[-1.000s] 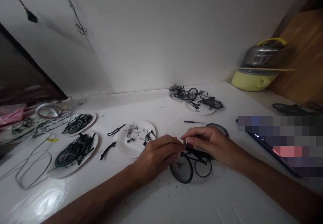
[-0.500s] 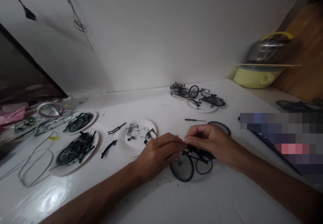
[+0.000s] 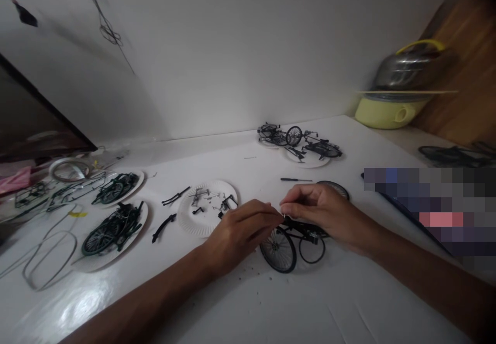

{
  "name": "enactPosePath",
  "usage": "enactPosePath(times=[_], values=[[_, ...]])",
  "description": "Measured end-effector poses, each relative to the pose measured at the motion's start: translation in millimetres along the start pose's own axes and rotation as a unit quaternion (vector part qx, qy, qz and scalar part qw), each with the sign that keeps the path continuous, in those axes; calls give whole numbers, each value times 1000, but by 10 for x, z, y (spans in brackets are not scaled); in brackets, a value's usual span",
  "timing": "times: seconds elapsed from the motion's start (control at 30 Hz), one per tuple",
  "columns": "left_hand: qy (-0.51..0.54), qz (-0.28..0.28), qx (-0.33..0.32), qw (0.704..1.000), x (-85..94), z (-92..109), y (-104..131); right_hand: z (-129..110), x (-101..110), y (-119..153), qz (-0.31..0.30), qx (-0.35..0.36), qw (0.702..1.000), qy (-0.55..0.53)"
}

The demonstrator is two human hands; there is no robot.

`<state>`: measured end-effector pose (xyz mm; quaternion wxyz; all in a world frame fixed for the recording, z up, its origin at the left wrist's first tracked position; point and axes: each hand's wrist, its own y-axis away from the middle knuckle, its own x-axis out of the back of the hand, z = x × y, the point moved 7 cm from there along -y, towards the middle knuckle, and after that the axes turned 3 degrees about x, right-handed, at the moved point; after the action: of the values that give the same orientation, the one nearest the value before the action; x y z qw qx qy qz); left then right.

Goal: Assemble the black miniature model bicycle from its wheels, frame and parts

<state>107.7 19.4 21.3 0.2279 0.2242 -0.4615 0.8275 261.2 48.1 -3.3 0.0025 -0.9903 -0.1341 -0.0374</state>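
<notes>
One model bicycle (image 3: pixel 302 228) set low on a white desk (image 3: pixel 294 308)

At the far left, a pink cloth (image 3: pixel 15 180) is seen beside tangled bags and wire. A yellow tag (image 3: pixel 78 214) is fixed to a pale looped cord (image 3: pixel 72 251); any print on it is too small to be read. Dark green bicycle parts (image 3: pixel 110 233) are piled on a lower paper plate (image 3: pixel 136 240), and more are heaped on another just behind. Two black curved pieces (image 3: pixel 164 228) are laid left of a ribbed plate (image 3: pixel 188 223), on which small metal parts (image 3: pixel 200 198) are scattered.

The left hand (image 3: pixel 244 233) is held over the bicycle's front end, above its spoked wheel (image 3: pixel 278 249). Its fingers are bunched, but whether anything is gripped cannot be told. A tiny bright piece (image 3: pixel 284 214) is pinched in the right hand's (image 3: pixel 329 212) grip, between thumb and forefinger, meeting the left fingertips.

Beyond the hands, a thin screwdriver (image 3: pixel 290 180) is laid flat, with black bicycles (image 3: pixel 325 149) grouped on plates farther back. At the right, the screen of a dark device (image 3: pixel 411 209) is masked by coloured blocks, so its content cannot be read. A lime-green pot (image 3: pixel 375 114) is placed behind it.
</notes>
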Motion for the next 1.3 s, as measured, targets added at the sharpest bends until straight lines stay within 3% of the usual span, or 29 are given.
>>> enactPosePath(times=[0.23, 0.83, 1.03, 1.3], values=[[8, 45, 27, 999, 70, 9, -48, -31, -12, -11, -3, 2, 1000, -2], [20, 9, 17, 1000, 9, 11, -10, 24, -22, -8, -15, -25, 1000, 4], [9, 10, 9, 1000, 16, 28, -33, 4, -61, 16, -60, -30, 998, 1], [6, -13, 11, 1000, -13, 39, -10, 4, -53, 9, -38, -24, 999, 28]])
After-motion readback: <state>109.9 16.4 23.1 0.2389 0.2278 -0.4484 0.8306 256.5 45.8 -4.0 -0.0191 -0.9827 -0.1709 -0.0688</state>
